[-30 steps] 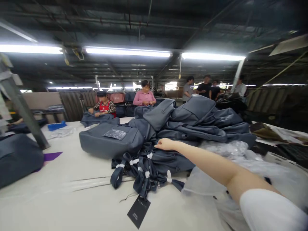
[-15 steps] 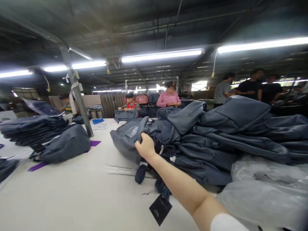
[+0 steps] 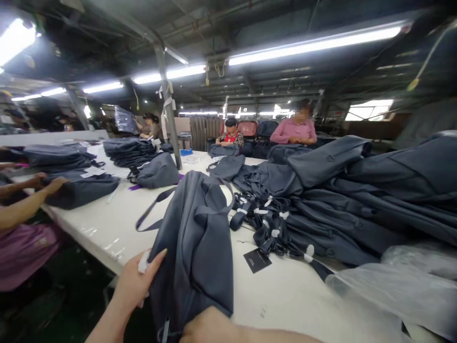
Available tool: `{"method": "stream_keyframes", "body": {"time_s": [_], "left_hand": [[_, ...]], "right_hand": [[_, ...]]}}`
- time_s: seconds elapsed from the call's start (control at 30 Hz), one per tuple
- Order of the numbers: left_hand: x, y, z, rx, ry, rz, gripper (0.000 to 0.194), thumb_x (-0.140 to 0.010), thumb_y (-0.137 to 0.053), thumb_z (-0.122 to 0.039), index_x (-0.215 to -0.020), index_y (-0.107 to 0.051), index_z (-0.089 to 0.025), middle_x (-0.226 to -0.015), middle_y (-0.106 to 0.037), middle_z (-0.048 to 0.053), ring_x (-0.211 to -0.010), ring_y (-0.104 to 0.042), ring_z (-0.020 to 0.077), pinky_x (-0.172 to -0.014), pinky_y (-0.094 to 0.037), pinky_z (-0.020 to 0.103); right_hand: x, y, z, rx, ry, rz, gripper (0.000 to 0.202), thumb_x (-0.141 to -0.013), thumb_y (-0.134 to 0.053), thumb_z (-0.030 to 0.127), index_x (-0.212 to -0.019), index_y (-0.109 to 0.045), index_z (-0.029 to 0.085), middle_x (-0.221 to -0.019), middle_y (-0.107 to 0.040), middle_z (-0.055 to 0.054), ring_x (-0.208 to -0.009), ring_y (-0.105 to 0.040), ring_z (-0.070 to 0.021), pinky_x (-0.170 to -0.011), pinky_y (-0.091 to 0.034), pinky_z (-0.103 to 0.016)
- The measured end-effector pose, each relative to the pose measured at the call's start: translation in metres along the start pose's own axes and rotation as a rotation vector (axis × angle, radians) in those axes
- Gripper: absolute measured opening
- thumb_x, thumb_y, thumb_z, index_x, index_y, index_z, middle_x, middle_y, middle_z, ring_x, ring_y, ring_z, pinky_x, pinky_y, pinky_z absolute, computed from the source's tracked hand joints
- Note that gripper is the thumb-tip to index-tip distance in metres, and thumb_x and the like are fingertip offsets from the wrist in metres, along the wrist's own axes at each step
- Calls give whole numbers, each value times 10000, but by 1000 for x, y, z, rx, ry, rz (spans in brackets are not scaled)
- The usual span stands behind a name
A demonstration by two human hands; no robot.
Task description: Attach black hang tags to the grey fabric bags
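Note:
A dark blue-grey backpack (image 3: 210, 238) stands tilted at the near edge of the white table, its straps loose at the far end. My left hand (image 3: 137, 278) is closed on the backpack's left side, thumb on top, with a small white scrap (image 3: 144, 261) at its fingers. At the near end of the backpack, my right hand (image 3: 210, 327) is closed on the fabric; its fingertips are mostly hidden. Close to the right hand, a zip pull (image 3: 166, 329) hangs from the bag. To the right lie bundled dark straps (image 3: 274, 233) and a black tag (image 3: 257, 260).
A high pile of similar bags (image 3: 339, 224) fills the right side, with clear plastic (image 3: 396, 290) in front. A metal post (image 3: 171, 124) rises from the table (image 3: 285, 305). At the left, another person's hands (image 3: 53, 186) hold a bag. Two people sit across the table.
My right hand has drawn a bag from the pile to the near table edge. My left hand has come into view and grips it. The view has turned left.

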State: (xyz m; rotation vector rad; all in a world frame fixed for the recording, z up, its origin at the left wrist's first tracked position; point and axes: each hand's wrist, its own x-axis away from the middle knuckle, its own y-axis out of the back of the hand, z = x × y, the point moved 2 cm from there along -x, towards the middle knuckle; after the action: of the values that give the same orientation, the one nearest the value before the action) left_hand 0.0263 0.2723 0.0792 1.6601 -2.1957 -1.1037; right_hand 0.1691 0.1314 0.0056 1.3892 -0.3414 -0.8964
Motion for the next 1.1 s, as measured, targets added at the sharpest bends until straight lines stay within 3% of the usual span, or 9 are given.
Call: {"method": "stream_keyframes", "body": {"time_s": [0.13,0.2,0.3,0.37,0.47,0.63,0.73,0.87,1.1], "left_hand": [[11,-3,-7,-142,-211,-64,386,-900,-452,-504,-846,-673,-193,-841,-719,57,-821,-647,230,-754,-491,312],[9,-8,-23,-228,-341,-56,379,-919,-433,-471,-878,-674,-181,-884,-714,78,-859,-642,231,-790,-479,322],[3,-18,-46,-292,-520,35,357,-935,-427,-432,-910,-670,-171,-881,-704,81,-837,-635,217,-769,-467,311],[1,-22,-55,-291,-591,55,346,-934,-444,-427,-885,-667,-166,-834,-693,74,-788,-627,204,-733,-456,298],[1,-17,-58,-244,-622,-24,325,-927,-474,-415,-876,-669,-160,-816,-690,73,-784,-626,198,-734,-448,287],[2,17,-59,-251,-516,-284,334,-920,-477,-418,-860,-668,-150,-803,-683,75,-788,-618,204,-734,-437,295],[-7,34,-54,-232,-488,-169,354,-895,-503,-472,-853,-669,-162,-804,-683,55,-777,-611,191,-733,-435,284],[-26,42,-22,-240,-387,55,360,-872,-522,-511,-828,-666,-183,-800,-677,26,-749,-589,170,-695,-412,260],[-18,67,11,-346,-131,18,405,-856,-530,-558,-859,-654,-173,-776,-658,-16,-724,-568,150,-650,-386,230]], "right_hand": [[22,68,-5,9,-225,-394,103,-847,-541,262,-869,-625,207,-789,-677,-34,-730,-638,-167,-651,-518,-270],[25,110,-11,124,-237,-592,310,-825,-487,128,-1104,-606,189,-1106,-658,-103,-1045,-602,-202,-887,-502,-334],[14,151,-34,316,-177,-427,598,-767,-445,25,-1344,-472,181,-1403,-480,-112,-1355,-354,-239,-1113,-308,-462],[7,162,-52,391,-135,-252,534,-764,-481,28,-1278,-525,166,-1356,-510,-114,-1338,-363,-245,-1129,-268,-471],[7,166,-64,525,-110,-100,201,-850,-480,79,-956,-631,159,-991,-625,-100,-1068,-536,-230,-1041,-367,-426],[17,170,-28,590,-75,-225,286,-950,-363,135,-786,-585,214,-795,-563,-62,-827,-515,-205,-918,-423,-389],[14,162,-11,511,-55,-220,204,-932,-431,178,-803,-583,221,-806,-561,-61,-825,-507,-213,-882,-428,-400],[0,145,-21,384,-20,-168,140,-870,-590,275,-978,-601,186,-973,-602,-81,-939,-524,-233,-885,-446,-395],[-32,134,-49,226,-71,-339,342,-850,-636,249,-1166,-552,149,-1196,-582,-124,-1207,-466,-243,-1065,-342,-448]]}}
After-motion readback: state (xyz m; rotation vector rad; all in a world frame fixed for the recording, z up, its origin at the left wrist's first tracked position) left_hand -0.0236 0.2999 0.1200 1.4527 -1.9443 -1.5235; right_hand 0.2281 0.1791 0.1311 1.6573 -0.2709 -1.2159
